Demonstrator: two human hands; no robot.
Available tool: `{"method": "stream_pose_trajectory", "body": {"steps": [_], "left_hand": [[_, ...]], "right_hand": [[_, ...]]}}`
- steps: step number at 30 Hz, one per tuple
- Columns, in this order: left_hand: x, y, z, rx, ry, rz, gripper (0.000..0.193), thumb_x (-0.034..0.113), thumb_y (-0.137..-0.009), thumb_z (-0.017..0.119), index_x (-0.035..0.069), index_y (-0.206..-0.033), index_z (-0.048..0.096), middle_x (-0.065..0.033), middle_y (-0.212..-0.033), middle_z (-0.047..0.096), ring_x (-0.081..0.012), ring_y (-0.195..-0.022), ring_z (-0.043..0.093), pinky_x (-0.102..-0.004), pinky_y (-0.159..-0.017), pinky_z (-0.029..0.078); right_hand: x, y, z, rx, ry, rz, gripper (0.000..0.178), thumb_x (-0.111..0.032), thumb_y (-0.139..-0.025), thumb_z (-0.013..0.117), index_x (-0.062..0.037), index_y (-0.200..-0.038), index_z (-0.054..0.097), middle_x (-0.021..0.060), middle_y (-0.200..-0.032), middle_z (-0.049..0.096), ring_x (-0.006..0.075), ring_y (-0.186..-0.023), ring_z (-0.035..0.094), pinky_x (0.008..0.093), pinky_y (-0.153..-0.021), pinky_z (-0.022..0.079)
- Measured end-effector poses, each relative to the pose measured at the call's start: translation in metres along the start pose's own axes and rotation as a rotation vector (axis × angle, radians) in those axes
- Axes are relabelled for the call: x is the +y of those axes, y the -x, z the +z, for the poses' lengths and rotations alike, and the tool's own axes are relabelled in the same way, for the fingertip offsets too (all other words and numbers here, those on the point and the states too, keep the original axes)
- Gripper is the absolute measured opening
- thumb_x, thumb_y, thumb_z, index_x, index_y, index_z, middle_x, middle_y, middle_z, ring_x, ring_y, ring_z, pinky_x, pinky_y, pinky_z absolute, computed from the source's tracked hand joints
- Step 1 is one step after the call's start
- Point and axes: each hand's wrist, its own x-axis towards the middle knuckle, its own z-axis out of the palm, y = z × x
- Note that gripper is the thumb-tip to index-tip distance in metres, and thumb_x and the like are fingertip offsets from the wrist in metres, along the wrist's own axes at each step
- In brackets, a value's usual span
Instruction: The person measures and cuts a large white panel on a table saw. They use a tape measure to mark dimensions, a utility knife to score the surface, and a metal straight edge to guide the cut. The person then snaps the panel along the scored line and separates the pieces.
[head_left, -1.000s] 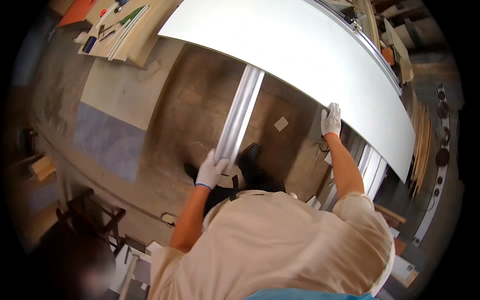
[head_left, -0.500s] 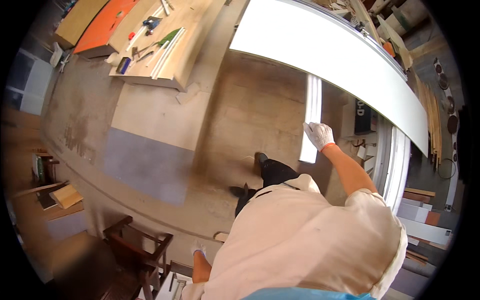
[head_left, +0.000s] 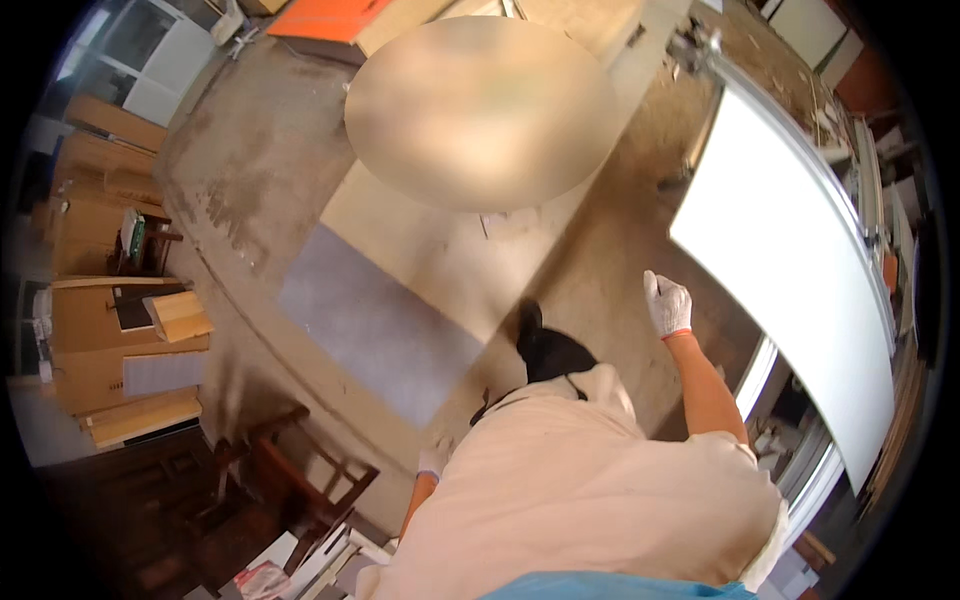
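Note:
My right hand (head_left: pixel 668 304), in a white glove with an orange cuff, is held out over the floor with its fingers curled in; I see nothing in it. Beside it, to the right and apart from it, lies a large white panel (head_left: pixel 790 250) on a metal-railed saw table (head_left: pixel 840 190). My left hand (head_left: pixel 433 460), also gloved, hangs low at my left side next to my shirt. Its fingers are too blurred and small to read.
A grey sheet (head_left: pixel 380 320) and a pale board (head_left: pixel 400 220) lie to the left. A wooden chair (head_left: pixel 300 465) stands at lower left near stacked boards (head_left: pixel 150 420). An orange-topped cabinet (head_left: pixel 325 18) is at the far left. A blurred oval hides part of the bench.
My view has turned to the right, so the scene shifts. My right hand, earlier at a white strip beneath the panel's edge, is now away from it. My left hand has moved closer to my body.

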Motion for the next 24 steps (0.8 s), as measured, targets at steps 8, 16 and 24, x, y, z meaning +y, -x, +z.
{"method": "stream_pose_trajectory", "body": {"steps": [8, 16, 24], "left_hand": [[0.156, -0.118, -0.167, -0.043, 0.127, -0.034, 0.039, 0.037, -0.109, 0.052, 0.009, -0.131, 0.068, -0.0168, -0.13, 0.072, -0.0332, -0.123, 0.067, -0.0499, -0.102, 0.052], [0.321, -0.419, -0.484, -0.079, -0.929, 0.531, 0.044, 0.048, -0.105, 0.054, 0.01, -0.115, 0.074, -0.0242, -0.109, 0.076, -0.0434, -0.103, 0.072, -0.0577, -0.091, 0.055], [0.765, -0.673, -0.641, 0.219, -0.284, 0.693, 0.056, 0.05, -0.107, 0.057, 0.005, -0.139, 0.067, -0.0264, -0.127, 0.074, -0.0419, -0.12, 0.07, -0.0491, -0.104, 0.052]], "right_hand": [[-0.125, -0.247, -0.016, 0.256, -0.12, -0.056, 0.04, -0.031, -0.106, 0.065, -0.0017, -0.079, 0.064, 0.0259, -0.082, 0.068, 0.0492, -0.083, 0.067, 0.0557, -0.076, 0.052], [-0.185, -0.298, 0.103, -0.206, -0.07, 0.133, 0.035, -0.033, -0.105, 0.063, -0.0017, -0.093, 0.073, 0.0266, -0.101, 0.073, 0.0482, -0.096, 0.07, 0.0525, -0.086, 0.057], [-0.198, -0.083, 0.199, -1.069, 0.139, 0.787, 0.034, -0.027, -0.106, 0.054, -0.0069, -0.122, 0.076, 0.0112, -0.101, 0.081, 0.03, -0.107, 0.075, 0.0458, -0.094, 0.06]]}}
